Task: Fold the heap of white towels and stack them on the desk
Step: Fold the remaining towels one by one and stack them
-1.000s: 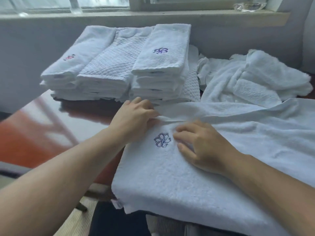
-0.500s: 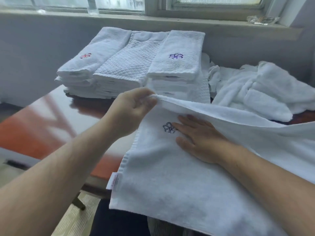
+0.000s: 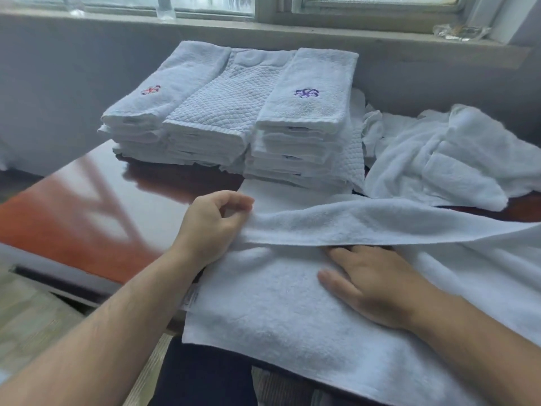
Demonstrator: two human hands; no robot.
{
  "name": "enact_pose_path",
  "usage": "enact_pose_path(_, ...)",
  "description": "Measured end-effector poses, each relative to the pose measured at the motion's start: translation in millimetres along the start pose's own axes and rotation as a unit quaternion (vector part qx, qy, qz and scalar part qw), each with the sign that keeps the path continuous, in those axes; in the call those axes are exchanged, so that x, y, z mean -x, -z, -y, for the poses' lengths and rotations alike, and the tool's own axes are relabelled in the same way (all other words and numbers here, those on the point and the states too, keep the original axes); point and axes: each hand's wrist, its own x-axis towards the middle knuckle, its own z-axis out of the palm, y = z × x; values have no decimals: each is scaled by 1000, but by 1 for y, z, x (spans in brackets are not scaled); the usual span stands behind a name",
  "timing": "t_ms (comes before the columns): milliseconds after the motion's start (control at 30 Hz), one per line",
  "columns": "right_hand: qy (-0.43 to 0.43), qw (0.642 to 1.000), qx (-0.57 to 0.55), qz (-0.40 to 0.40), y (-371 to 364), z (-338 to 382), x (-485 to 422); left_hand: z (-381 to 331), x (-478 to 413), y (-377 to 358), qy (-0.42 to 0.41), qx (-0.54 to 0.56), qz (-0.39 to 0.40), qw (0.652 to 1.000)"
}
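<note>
Glossy desk (image 3: pixel 87 206), bare at left. The folded stacks (image 3: pixel 222 112) sit at the back, three columns side by side.

My left hand (image 3: pixel 213 227) pinches the far edge of the bath towel (image 3: pixel 263 312), thumb and fingers curled on the hem, the flap (image 3: pixel 366 227) lifted and coming toward me. The towel lies flat in front of me, its near part hanging off the desk edge over my lap.

Risks:
- The pinch is on one corner only, so the flap could land skewed and the edges won't line up.
- The slick desk plus the overhang could let the whole towel slide off toward me.

My right hand (image 3: pixel 371 282) is flat, palm down on the towel, fingertips hidden under the flap. If it lifts early, the lower layer could drag and wrinkle. If it stays, the fingers get folded in.

The unfolded heap (image 3: pixel 439 159) is at right, near the flap, so the far end could snag it.
</note>
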Motion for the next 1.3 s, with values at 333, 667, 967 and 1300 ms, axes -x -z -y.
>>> enact_pose_path(333,-23,997,-37,-57,0,-4,-1,-39,10,-18,-17,-274,64,960)
enact_pose_path(667,-323,890,-130,-296,53,-135,101,-149,5,-143,-224,-205,164,939)
enact_pose_path(967,-552,816,-13,-174,12,-233,172,-187,12,-268,-285,-259,161,909)
enact_pose_path(1300,-630,742,-115,-200,68,-297,101,-165,4,-263,-326,-148,65,931)
